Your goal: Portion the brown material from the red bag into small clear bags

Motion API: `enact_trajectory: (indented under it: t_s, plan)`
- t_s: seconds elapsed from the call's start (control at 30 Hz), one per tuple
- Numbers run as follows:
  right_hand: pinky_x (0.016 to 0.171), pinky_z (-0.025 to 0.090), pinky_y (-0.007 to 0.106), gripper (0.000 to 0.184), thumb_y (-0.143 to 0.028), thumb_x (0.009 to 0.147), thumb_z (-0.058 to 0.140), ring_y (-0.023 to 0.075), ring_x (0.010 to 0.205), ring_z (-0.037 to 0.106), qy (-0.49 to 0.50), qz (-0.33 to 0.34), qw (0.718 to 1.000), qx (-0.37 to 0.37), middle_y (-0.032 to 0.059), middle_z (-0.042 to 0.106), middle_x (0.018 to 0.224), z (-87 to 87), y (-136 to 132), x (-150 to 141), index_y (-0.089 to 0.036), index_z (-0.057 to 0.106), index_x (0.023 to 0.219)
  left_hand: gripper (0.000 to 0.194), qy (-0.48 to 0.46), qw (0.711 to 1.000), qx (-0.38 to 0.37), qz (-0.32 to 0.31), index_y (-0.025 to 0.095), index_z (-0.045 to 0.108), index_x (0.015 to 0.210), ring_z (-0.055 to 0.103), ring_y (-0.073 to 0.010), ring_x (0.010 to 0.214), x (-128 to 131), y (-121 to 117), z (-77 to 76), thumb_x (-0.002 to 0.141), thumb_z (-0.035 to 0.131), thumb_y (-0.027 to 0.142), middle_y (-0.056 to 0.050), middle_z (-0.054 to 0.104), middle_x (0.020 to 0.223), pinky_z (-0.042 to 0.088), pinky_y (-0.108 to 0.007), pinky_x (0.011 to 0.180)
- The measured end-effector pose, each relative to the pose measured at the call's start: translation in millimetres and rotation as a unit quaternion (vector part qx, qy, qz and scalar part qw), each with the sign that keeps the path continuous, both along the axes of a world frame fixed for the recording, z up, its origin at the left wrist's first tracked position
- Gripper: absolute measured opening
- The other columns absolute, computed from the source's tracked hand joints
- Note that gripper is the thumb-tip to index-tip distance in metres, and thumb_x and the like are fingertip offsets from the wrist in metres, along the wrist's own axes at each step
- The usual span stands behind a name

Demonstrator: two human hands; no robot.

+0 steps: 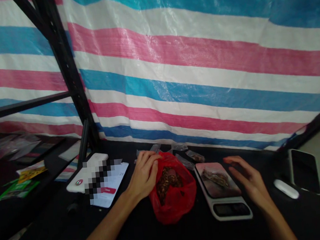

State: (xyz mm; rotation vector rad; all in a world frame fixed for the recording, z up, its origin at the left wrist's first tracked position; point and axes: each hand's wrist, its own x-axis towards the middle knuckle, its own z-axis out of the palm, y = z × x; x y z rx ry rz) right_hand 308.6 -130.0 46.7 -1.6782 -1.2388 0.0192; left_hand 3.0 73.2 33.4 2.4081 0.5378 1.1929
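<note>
My left hand (145, 173) rests on the rim of a red plastic bag (174, 197) that lies open on the black table, its fingers curled over the edge. Brown dried pieces (167, 183) fill the bag. My right hand (248, 181) hovers with fingers spread beside a small kitchen scale (224, 200). A small clear packet of brown pieces (217, 176) lies on the scale's platform. The right hand holds nothing.
Several small clear packets (192, 155) lie behind the bag near the striped tarp wall (200, 64). A white power bank (82, 175) and a phone (112, 184) sit at the left, a dark phone (304, 171) and white earbud case (286, 189) at the right. A black rack post (66, 76) stands left.
</note>
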Motion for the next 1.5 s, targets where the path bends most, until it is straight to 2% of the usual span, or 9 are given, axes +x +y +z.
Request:
enact_trajectory:
  t_s: [0.17,0.37,0.5,0.8,0.97,1.13,1.23,1.33,1.5]
  plan:
    - [0.101,0.049,0.044,0.035,-0.048,0.089,0.06,0.0284,0.111,0.065,-0.034,0.029,0.996,-0.073,0.0088,0.071,0.114,-4.2,4.3,-3.9,-0.025,0.068,0.114,0.028,-0.006,1.0,0.006,0.004,0.022,0.063,0.113,0.051,-0.0221,0.111,0.4,0.9,-2.0,0.103,0.038,0.018,-0.007,0.062,0.11,0.046,-0.041,0.099]
    - [0.098,0.048,0.047,0.045,-0.04,0.083,0.068,0.029,0.108,0.063,-0.12,0.023,0.982,-0.144,0.0077,0.07,0.119,-16.1,6.4,-10.0,-0.028,0.063,0.127,0.028,-0.005,1.0,0.007,0.007,0.022,0.063,0.112,0.052,-0.0225,0.11,0.5,1.7,-1.8,0.103,0.037,0.019,-0.007,0.062,0.109,0.046,-0.042,0.098]
    - [0.098,0.047,0.046,0.046,-0.035,0.082,0.07,0.0286,0.107,0.062,-0.132,0.02,0.979,-0.155,0.007,0.07,0.117,-17.2,5.8,-13.2,-0.028,0.063,0.127,0.028,-0.005,1.0,0.008,0.011,0.022,0.063,0.111,0.052,-0.0229,0.11,0.0,1.3,-1.5,0.103,0.036,0.019,-0.007,0.062,0.109,0.046,-0.042,0.098]
    - [0.097,0.05,0.047,0.045,-0.042,0.083,0.068,0.0291,0.103,0.065,-0.093,0.006,0.986,-0.137,0.0089,0.072,0.114,-19.3,9.2,-14.2,-0.025,0.066,0.124,0.027,-0.01,1.0,0.014,0.017,0.022,0.064,0.109,0.053,-0.023,0.109,-0.1,2.9,-2.8,0.103,0.037,0.021,-0.007,0.062,0.107,0.047,-0.042,0.096]
    - [0.101,0.05,0.041,0.043,-0.039,0.091,0.061,0.027,0.115,0.064,-0.048,0.079,0.993,-0.073,0.0101,0.067,0.129,2.1,23.5,-44.3,-0.024,0.059,0.131,0.026,-0.02,1.0,0.022,-0.005,0.022,0.063,0.108,0.053,-0.0229,0.108,1.5,-0.6,-2.3,0.103,0.038,0.02,-0.007,0.063,0.107,0.047,-0.041,0.096]
    - [0.097,0.049,0.04,0.052,-0.021,0.091,0.059,0.0236,0.104,0.066,-0.142,0.182,0.963,-0.138,0.0057,0.072,0.117,27.0,49.6,-94.6,-0.029,0.051,0.142,0.026,-0.018,1.0,0.014,-0.01,0.022,0.063,0.107,0.053,-0.0226,0.107,1.6,-1.0,-2.7,0.103,0.038,0.019,-0.007,0.063,0.106,0.047,-0.04,0.095]
    - [0.099,0.044,0.043,0.051,-0.013,0.088,0.058,0.0245,0.106,0.065,-0.194,0.214,0.944,-0.158,0.0057,0.072,0.117,24.1,64.0,-109.0,-0.027,0.056,0.136,0.027,-0.023,1.0,0.008,0.002,0.021,0.063,0.106,0.053,-0.0225,0.106,1.0,1.7,-2.2,0.103,0.036,0.02,-0.007,0.062,0.105,0.047,-0.041,0.095]
    - [0.102,0.041,0.045,0.048,-0.019,0.09,0.062,0.0261,0.112,0.063,-0.206,0.215,0.938,-0.177,0.0053,0.069,0.129,13.7,71.1,-110.6,-0.029,0.055,0.137,0.027,-0.031,0.999,0.0,0.01,0.021,0.063,0.105,0.053,-0.0222,0.105,-0.2,4.3,-0.8,0.104,0.036,0.02,-0.007,0.063,0.104,0.047,-0.041,0.095]
    - [0.102,0.04,0.045,0.051,-0.019,0.092,0.06,0.0248,0.109,0.063,-0.212,0.221,0.933,-0.188,0.0029,0.069,0.129,6.9,72.6,-107.7,-0.034,0.052,0.14,0.026,-0.038,0.999,-0.006,0.009,0.021,0.063,0.104,0.053,-0.0223,0.105,-2.2,4.6,1.2,0.104,0.037,0.021,-0.007,0.063,0.103,0.047,-0.04,0.093]
